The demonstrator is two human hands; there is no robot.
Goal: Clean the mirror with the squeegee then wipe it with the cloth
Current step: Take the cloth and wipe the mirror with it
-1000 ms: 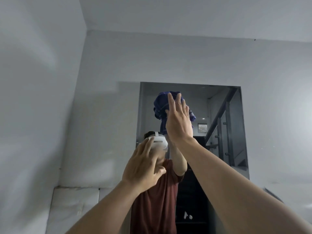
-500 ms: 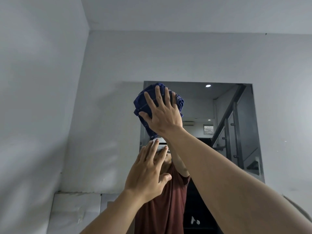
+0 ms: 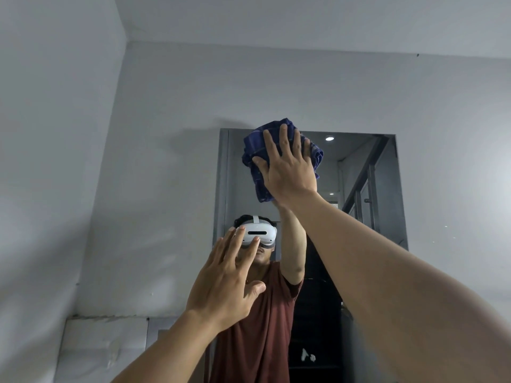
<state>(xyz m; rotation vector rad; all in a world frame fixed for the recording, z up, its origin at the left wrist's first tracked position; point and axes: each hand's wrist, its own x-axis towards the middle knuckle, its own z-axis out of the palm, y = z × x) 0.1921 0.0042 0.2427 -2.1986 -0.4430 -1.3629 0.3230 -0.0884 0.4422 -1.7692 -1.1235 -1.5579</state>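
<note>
A rectangular mirror (image 3: 367, 222) hangs on the grey wall ahead. My right hand (image 3: 289, 172) presses a bunched dark blue cloth (image 3: 253, 150) flat against the glass near the mirror's top edge, left of centre. My left hand (image 3: 225, 283) is raised lower down with fingers spread and nothing in it, level with the mirror's lower left; I cannot tell if it touches the glass. No squeegee is in view. The mirror reflects a person in a red shirt and white headset.
Grey walls meet in a corner (image 3: 121, 106) to the left of the mirror. A white tiled ledge (image 3: 105, 346) runs along the wall at lower left. A stair railing and a ceiling light show only as reflections.
My right hand has slid the cloth from the mirror's upper left corner rightward along the top edge. My left hand has stayed at about the same place.
</note>
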